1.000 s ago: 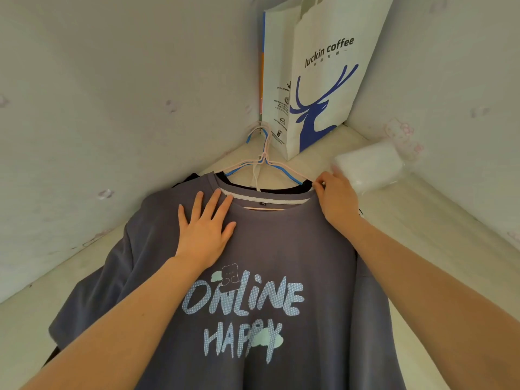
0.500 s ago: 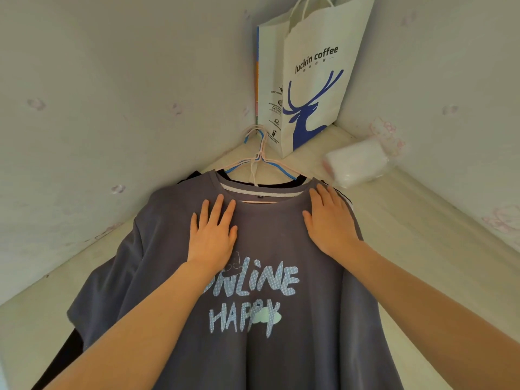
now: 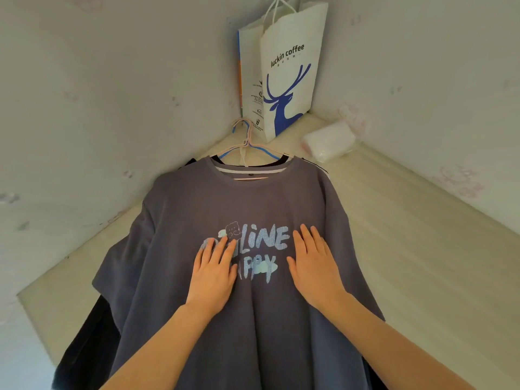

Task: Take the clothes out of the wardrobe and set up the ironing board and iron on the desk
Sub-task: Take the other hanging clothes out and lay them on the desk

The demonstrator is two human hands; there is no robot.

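Two hands lie flat and apart on the chest print of the grey T-shirt (image 3: 253, 204). The left hand (image 3: 212, 280) covers the start of the lettering and the right hand (image 3: 315, 273) rests just beside its end, fingers straight, gripping nothing. The shirt lies face up along the middle of the pale surface (image 3: 408, 249), on top of darker clothes (image 3: 84, 342) that spill over the near left edge. Beyond the collar, pink and blue hangers (image 3: 244, 142) point toward the far corner, where a white paper bag (image 3: 289, 80) stands. A plastic packet (image 3: 329, 142) lies near it by the right wall. Judging from this, the clothes are out of the wardrobe and laid down. No ironing board or iron is in view, so that part looks left to do.
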